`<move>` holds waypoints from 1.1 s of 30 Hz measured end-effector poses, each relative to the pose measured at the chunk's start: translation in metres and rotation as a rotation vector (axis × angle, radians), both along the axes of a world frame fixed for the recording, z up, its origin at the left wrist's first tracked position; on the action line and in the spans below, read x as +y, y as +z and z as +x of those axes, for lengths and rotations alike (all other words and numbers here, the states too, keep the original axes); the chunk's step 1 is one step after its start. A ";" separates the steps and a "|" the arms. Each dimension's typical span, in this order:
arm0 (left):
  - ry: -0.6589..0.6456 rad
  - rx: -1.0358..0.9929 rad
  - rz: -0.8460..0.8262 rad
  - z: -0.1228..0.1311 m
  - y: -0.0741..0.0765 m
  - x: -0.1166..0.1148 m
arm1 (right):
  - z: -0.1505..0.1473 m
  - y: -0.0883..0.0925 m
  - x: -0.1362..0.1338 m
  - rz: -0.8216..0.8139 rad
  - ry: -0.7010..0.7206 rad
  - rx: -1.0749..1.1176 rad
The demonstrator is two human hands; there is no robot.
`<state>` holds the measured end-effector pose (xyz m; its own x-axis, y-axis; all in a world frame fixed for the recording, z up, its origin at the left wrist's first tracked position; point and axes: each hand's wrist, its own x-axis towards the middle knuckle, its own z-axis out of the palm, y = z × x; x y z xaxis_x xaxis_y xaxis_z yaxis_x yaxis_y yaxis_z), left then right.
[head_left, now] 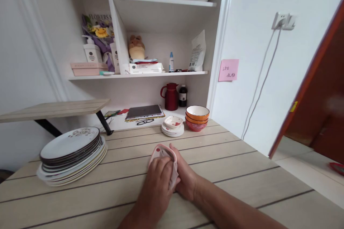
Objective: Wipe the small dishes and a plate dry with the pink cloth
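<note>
A small pink-rimmed dish [155, 152] with a red dot inside is held tilted up above the middle of the table. My right hand [185, 175] grips it from the right side and from behind. Inside the dish, my left hand [160, 175] presses a pale cloth [174, 174] with its fingers bent together. The cloth hangs partly over the dish's right edge. Much of the dish is hidden behind my left hand.
A tall stack of plates [71, 145] stands at the left, by a low wooden stand [56, 109]. Beyond my hands are small white dishes [172, 130], stacked bowls [197, 118], glasses [145, 122], a laptop [143, 111] and a red jug [171, 96].
</note>
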<state>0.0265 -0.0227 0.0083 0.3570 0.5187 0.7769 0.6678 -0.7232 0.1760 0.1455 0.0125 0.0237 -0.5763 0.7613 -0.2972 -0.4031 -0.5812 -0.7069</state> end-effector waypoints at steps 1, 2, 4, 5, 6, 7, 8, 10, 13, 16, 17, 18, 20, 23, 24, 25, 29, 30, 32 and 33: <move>-0.004 -0.060 -0.044 -0.001 0.001 -0.001 | 0.000 -0.001 0.001 0.004 0.024 0.015; -0.012 -0.137 -0.105 -0.003 0.003 -0.001 | 0.001 -0.001 0.000 0.034 0.037 0.048; -0.030 -0.321 -0.236 -0.005 0.004 -0.001 | 0.001 -0.003 -0.001 0.159 0.003 0.145; -0.039 -0.405 -0.295 -0.006 0.004 0.000 | 0.001 -0.003 -0.003 0.227 -0.034 0.190; -0.049 -0.469 -0.347 -0.007 0.004 0.000 | 0.001 -0.004 -0.004 0.278 -0.068 0.221; -0.057 -0.513 -0.385 -0.007 0.003 0.001 | 0.001 -0.005 -0.006 0.306 -0.092 0.236; -0.059 -0.538 -0.408 -0.007 0.001 0.002 | 0.000 -0.005 -0.007 0.317 -0.103 0.241; -0.044 -0.522 -0.402 -0.007 -0.004 0.004 | -0.001 -0.006 -0.010 0.315 -0.103 0.239; 0.021 -0.373 -0.238 -0.007 -0.012 0.004 | -0.006 -0.008 -0.011 0.293 -0.133 0.206; 0.045 -0.083 -0.045 -0.005 -0.014 0.003 | -0.009 -0.011 -0.010 0.152 -0.142 0.156; 0.048 0.001 0.004 -0.004 -0.013 0.003 | -0.010 -0.011 -0.008 0.104 -0.136 0.150; 0.050 0.066 0.048 -0.003 -0.011 0.002 | -0.009 -0.011 -0.007 0.071 -0.125 0.153; 0.055 0.140 0.139 0.000 -0.007 0.001 | -0.006 -0.009 -0.004 0.045 -0.074 0.160; 0.036 0.154 0.214 0.001 -0.002 -0.001 | 0.001 -0.004 0.001 -0.009 0.046 0.102; 0.029 0.126 0.196 0.001 -0.001 -0.002 | 0.002 -0.003 0.002 -0.026 0.073 0.075; 0.025 0.079 0.152 0.000 -0.001 -0.003 | 0.003 -0.003 0.002 -0.031 0.091 0.059; 0.014 -0.243 -0.136 -0.004 -0.003 -0.001 | 0.002 -0.006 -0.002 0.130 0.039 0.186; 0.015 -0.328 -0.198 -0.005 -0.004 0.000 | 0.002 -0.007 -0.003 0.191 -0.001 0.239; 0.017 -0.435 -0.288 -0.008 -0.009 0.004 | 0.001 -0.008 -0.007 0.289 -0.058 0.312; 0.023 -0.449 -0.302 -0.009 -0.011 0.005 | 0.000 -0.008 -0.008 0.315 -0.061 0.317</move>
<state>0.0177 -0.0173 -0.0031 0.0103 0.7462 0.6656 0.4940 -0.5826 0.6455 0.1460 0.0041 0.0157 -0.5524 0.8219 0.1388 -0.6554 -0.3253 -0.6816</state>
